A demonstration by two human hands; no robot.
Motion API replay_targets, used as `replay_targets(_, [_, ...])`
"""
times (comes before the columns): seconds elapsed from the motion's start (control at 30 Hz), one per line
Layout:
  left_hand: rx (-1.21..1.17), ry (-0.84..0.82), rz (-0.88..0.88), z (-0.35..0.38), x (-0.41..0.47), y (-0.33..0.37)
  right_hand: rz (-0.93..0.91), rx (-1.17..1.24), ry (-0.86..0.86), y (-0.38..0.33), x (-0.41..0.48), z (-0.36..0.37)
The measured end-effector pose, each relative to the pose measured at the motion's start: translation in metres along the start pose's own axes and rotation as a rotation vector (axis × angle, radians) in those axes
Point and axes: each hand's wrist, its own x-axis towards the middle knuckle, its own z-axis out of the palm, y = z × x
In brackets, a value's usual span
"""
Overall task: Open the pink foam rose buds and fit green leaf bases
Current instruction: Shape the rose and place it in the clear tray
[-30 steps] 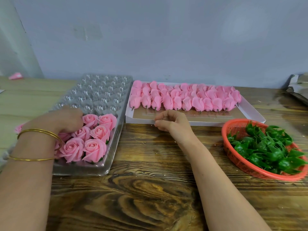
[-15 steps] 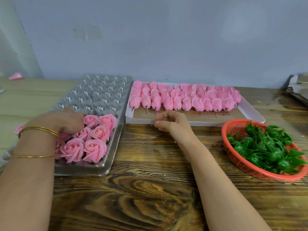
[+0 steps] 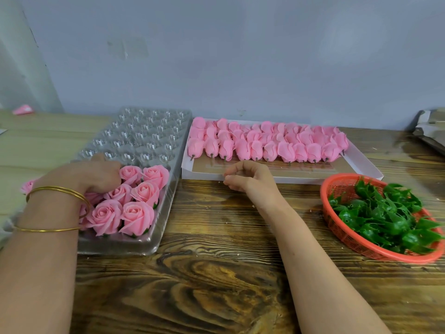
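Opened roses (image 3: 134,201) fill only the near rows of the clear tray (image 3: 144,131) at 10 o'clock. Closed buds (image 3: 265,143) crowd the box at 12; leaf bases (image 3: 385,213) heap the basket at 3, so most work remains. Left hand (image 3: 96,174) rests among the roses, its fingers hidden; right hand (image 3: 250,177) is loosely curled and empty.

No text, label, brand, number or sign can be read anywhere in the head view. The surfaces that could bear one show none.
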Motion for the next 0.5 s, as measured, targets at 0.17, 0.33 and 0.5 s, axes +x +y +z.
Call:
replay_targets(0.17, [-0.064,0.082,0.017,-0.003,-0.007,0.003,0.002,0.002,0.005,0.0,0.0,0.0])
replay_targets(0.33, [-0.169,0.131,0.055,-0.009,-0.016,0.003,0.001,0.001,0.006,0.0,0.0,0.0])
replay_targets(0.5, [-0.281,0.101,0.062,-0.022,-0.023,-0.009,-0.001,0.002,0.003,0.001,0.001,-0.001])
